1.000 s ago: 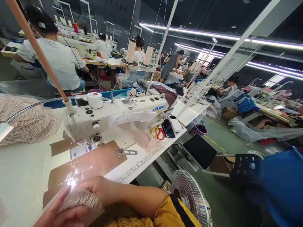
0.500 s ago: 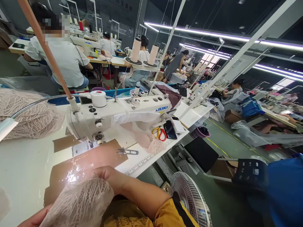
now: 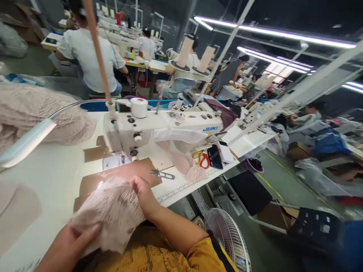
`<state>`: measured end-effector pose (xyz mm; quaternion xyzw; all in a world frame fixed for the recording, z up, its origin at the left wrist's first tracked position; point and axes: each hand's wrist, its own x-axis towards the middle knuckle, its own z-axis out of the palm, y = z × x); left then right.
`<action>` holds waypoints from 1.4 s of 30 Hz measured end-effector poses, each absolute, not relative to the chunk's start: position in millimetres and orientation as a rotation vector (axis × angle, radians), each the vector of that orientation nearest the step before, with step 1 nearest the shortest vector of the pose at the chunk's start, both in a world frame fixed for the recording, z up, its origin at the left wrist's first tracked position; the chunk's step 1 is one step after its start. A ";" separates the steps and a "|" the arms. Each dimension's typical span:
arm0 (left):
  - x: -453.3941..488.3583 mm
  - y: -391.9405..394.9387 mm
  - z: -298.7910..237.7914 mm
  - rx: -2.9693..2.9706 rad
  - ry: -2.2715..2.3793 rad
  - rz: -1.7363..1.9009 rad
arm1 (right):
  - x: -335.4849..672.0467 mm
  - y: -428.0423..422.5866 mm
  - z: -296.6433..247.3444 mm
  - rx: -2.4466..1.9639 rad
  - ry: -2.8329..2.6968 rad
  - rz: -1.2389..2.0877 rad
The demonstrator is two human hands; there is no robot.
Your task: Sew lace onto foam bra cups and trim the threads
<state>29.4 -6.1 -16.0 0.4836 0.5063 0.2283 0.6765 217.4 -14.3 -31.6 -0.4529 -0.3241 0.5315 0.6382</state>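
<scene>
A piece of pale pink lace fabric lies bunched at the near edge of the white sewing table. My left hand grips its lower left side, fingers closed on it. My right hand is closed on its upper right edge. Just beyond the fabric stands a white JUKI sewing machine, with thread snips on the brown patch in front of it.
A heap of pink lace sits at the far left behind a lamp arm. Scissors and a phone lie right of the machine. A fan stands below the table edge. Other people sew at benches behind.
The view has swung left and down. Both hands have lifted the lace piece higher onto the table, and my left hand now grips it from below.
</scene>
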 end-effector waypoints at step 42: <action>16.3 14.3 -15.8 1.679 1.020 0.669 | 223.1 -30.5 -31.9 -1.108 -0.709 1.477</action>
